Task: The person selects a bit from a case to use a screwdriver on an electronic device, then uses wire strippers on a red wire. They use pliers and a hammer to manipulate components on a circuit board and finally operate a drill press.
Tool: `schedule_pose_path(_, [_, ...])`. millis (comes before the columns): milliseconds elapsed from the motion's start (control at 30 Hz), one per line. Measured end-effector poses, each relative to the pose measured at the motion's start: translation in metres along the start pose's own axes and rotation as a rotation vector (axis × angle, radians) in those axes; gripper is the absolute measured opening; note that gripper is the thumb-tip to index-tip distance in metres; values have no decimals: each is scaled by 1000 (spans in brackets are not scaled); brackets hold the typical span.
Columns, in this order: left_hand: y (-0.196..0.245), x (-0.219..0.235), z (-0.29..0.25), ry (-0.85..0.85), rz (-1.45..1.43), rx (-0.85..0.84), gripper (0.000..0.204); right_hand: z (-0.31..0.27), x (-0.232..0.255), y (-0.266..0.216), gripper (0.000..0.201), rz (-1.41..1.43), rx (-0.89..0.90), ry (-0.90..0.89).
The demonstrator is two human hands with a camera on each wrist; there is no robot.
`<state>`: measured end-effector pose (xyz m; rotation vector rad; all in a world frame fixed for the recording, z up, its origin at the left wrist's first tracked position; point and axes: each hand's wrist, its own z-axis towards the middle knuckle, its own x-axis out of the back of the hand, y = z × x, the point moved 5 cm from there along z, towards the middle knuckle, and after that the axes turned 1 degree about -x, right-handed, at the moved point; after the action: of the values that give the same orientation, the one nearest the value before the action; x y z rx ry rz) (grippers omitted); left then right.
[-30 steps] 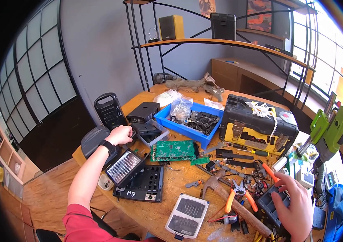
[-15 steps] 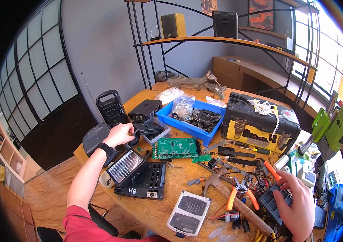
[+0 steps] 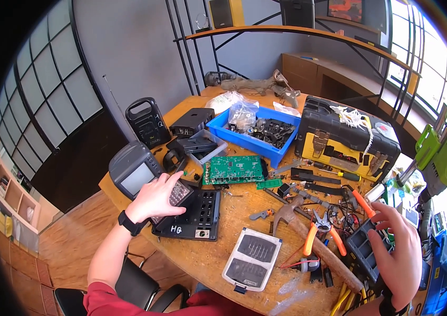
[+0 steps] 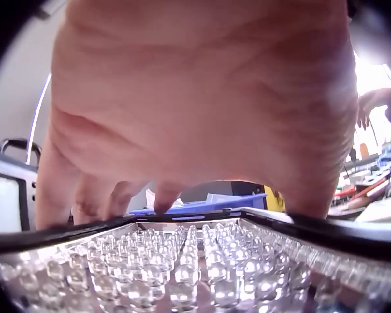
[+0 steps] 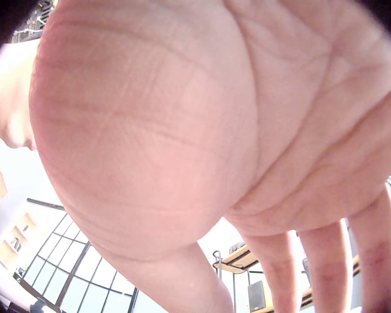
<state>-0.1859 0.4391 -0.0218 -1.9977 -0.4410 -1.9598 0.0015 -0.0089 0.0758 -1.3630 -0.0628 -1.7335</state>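
My left hand [image 3: 156,197] spans a black-framed LED lamp [image 3: 182,193], fingers at one edge and thumb at the opposite one. In the left wrist view the rows of clear bulbs [image 4: 182,270] lie just under the palm. Below the lamp is a flat black panel [image 3: 189,230] marked HQ. Beyond the fingers stand a small device with a screen [image 3: 135,171] and a curved black part [image 3: 173,159]. My right hand [image 3: 398,253] hovers over a black compartment tray [image 3: 363,252], fingers loosely bent and holding nothing.
A green circuit board [image 3: 234,169] lies mid-table before a blue bin [image 3: 249,139] of black parts. Right of centre are a hammer [image 3: 320,247], orange-handled pliers [image 3: 324,230] and a bit case [image 3: 252,259]. A black-and-yellow toolbox [image 3: 347,139] stands behind.
My left hand has let go of the curved black part beside the clear box and come nearer, onto the LED lamp. The head view has tilted down. The right hand stays over the tray.
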Motion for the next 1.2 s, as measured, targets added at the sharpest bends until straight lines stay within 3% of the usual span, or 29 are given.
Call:
schedule_pose_path(100, [1, 8, 3, 4, -97, -61, 104, 1, 3, 0, 45, 10, 29, -32])
schedule_pose_path(200, [7, 37, 2, 139, -363, -101, 94, 0, 4, 1, 46, 24, 27, -20])
schedule_pose_path(267, [15, 46, 12, 158, -740, -166, 95, 0, 3, 1, 45, 18, 36, -19])
schedule_pose_path(300, [20, 46, 9, 59, -981, -99, 91, 0, 2, 2, 44, 8, 44, -18])
schedule_pose_path(333, [31, 45, 11, 59, -975, -101, 91, 2, 1, 0, 44, 12, 42, -14])
schedule_pose_path(433, [59, 42, 15, 55, -1480, -228, 87, 6, -13, -2, 41, 28, 71, -57])
schedule_pose_path(533, [106, 31, 23, 79, -1661, -333, 98, 14, -26, -17, 69, 25, 227, -205])
schedule_pose_path(600, [141, 26, 23, 112, -1709, -388, 109, 22, -47, -23, 96, 300, 335, -315])
schedule_pose_path(633, [158, 26, 20, 108, -1713, -414, 111, 25, -61, -21, 113, 390, 386, -418])
schedule_pose_path(667, [172, 24, 18, 104, -1719, -439, 113, 25, -76, -21, 121, 471, 432, -410])
schedule_pose_path(733, [193, 16, 18, 88, -1766, -494, 114, 23, -89, -29, 125, 465, 405, -387])
schedule_pose_path(800, [204, 11, 18, 89, -1783, -551, 115, 22, -104, -30, 125, 471, 299, -507])
schedule_pose_path(833, [203, 9, 21, 79, -1795, -556, 115, 23, -106, -30, 122, 460, 345, -428])
schedule_pose_path(933, [192, 11, 29, 70, -1353, -778, 121, 27, -96, -30, 119, 186, 343, -400])
schedule_pose_path(967, [185, 8, 30, 9, -1303, -758, 121, 27, -96, -29, 114, 103, 382, -299])
schedule_pose_path(1000, [178, 4, 30, -50, -1252, -736, 122, 25, -97, -29, 114, 98, 390, -309])
schedule_pose_path(1033, [170, 1, 23, -163, -1220, -559, 118, 24, -99, -30, 112, 40, 394, -291])
schedule_pose_path(1200, [142, -23, -2, -59, -827, -574, 106, 14, -122, -50, 111, -83, 416, -386])
